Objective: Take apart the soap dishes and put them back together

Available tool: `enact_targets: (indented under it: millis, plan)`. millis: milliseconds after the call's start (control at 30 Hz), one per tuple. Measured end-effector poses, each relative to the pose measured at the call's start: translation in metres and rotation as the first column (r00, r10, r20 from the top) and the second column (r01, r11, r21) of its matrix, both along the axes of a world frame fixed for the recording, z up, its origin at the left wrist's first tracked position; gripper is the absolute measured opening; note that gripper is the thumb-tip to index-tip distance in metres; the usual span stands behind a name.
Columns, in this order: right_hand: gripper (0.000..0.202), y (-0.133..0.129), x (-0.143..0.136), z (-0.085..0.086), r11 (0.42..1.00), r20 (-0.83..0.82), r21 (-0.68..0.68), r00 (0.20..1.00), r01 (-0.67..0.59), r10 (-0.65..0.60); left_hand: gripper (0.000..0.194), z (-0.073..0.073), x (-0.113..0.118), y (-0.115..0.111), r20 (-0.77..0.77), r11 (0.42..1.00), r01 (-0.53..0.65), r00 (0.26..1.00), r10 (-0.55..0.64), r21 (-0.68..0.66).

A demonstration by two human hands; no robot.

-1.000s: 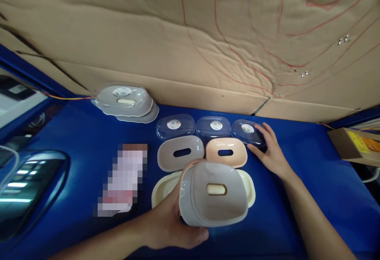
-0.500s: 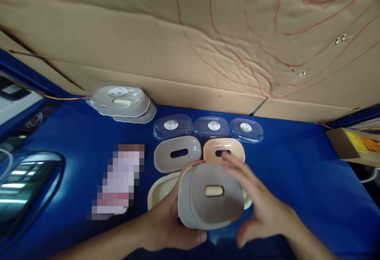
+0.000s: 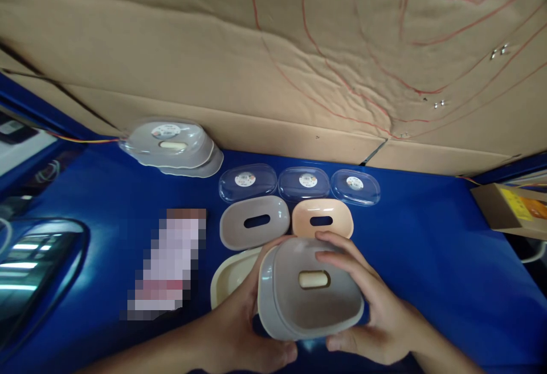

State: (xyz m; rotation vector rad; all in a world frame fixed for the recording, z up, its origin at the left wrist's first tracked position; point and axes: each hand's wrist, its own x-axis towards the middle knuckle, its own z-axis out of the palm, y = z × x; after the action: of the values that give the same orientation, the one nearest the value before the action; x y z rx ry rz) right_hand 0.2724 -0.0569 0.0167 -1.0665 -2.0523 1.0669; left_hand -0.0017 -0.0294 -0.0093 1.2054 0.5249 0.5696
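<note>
A grey oval container [image 3: 316, 311] with a slotted top is held above the blue table, a cream bar showing in its slot. My left hand [image 3: 252, 317] is wrapped round its left side, thumb below. My right hand [image 3: 371, 300] grips its right side, fingertips on the top rim and thumb at the lower edge. Behind it lie a grey slotted oval piece [image 3: 231, 223] and a peach one [image 3: 344, 219]. A cream oval piece [image 3: 222, 277] is partly hidden by my left hand.
Three clear lids [image 3: 248, 191] [image 3: 303, 192] [image 3: 355, 194] line the back. Stacked containers under a clear cover [image 3: 188, 154] stand at back left. A pixelated item [image 3: 171, 260] lies left on the blue table [image 3: 427, 248]. A cardboard box [image 3: 498, 208] is at right, a cardboard wall [image 3: 171, 49] behind.
My right hand has closed onto the container's right side; before, it was apart from it with fingers spread. The container has shifted slightly right and its top is tilted more into view.
</note>
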Motion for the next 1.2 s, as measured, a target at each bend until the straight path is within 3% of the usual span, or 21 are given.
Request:
enact_targets:
  millis: [167,267,333,400,467,533,700,833,1000,1200]
  plan:
    - [0.082,0.0,-0.005,-0.01,0.998,-0.065,-0.041,0.997,0.036,-0.039,0.118,0.006,0.001,0.005,-0.007,0.998,-0.006,1.0,0.005,-0.057]
    - [0.076,0.002,0.007,-0.007,0.982,-0.104,-0.04,0.977,0.186,-0.189,0.12,0.006,0.0,0.007,-0.019,1.0,-0.015,1.0,0.015,-0.002]
    - [0.074,0.006,0.026,0.001,0.957,-0.062,0.006,0.956,0.289,-0.288,0.12,0.004,-0.002,0.006,-0.013,0.999,-0.018,1.0,0.019,0.043]
    - [0.073,0.011,0.052,0.009,0.927,0.092,0.106,0.925,0.359,-0.368,0.118,0.001,-0.003,0.004,-0.008,0.998,-0.003,1.0,0.003,0.068]
    - [0.07,0.015,0.083,0.014,0.877,0.242,0.21,0.846,0.433,-0.476,0.117,0.0,-0.005,0.002,-0.017,0.997,0.017,1.0,-0.016,0.077]
    - [0.067,0.016,0.114,0.012,0.834,0.287,0.234,0.784,0.5,-0.551,0.115,-0.001,-0.005,0.0,-0.021,0.996,0.051,0.999,-0.049,0.07]
    - [0.074,0.007,0.166,-0.006,0.843,0.453,0.158,0.721,0.514,-0.524,0.116,-0.004,-0.006,-0.002,-0.042,0.993,0.094,0.995,-0.092,0.075]
    - [0.076,0.004,0.169,-0.014,0.863,0.531,0.105,0.706,0.493,-0.468,0.117,-0.002,-0.006,0.001,-0.018,0.994,0.082,0.997,-0.081,0.077]
    - [0.098,0.013,0.152,-0.019,0.905,0.543,0.109,0.738,0.411,-0.401,0.11,0.002,-0.005,0.003,0.068,0.995,0.09,0.993,-0.093,0.047]
    - [0.097,0.02,0.137,-0.021,0.882,0.609,0.155,0.66,0.445,-0.44,0.119,-0.009,-0.009,-0.002,0.009,0.994,0.112,0.994,-0.112,0.01]
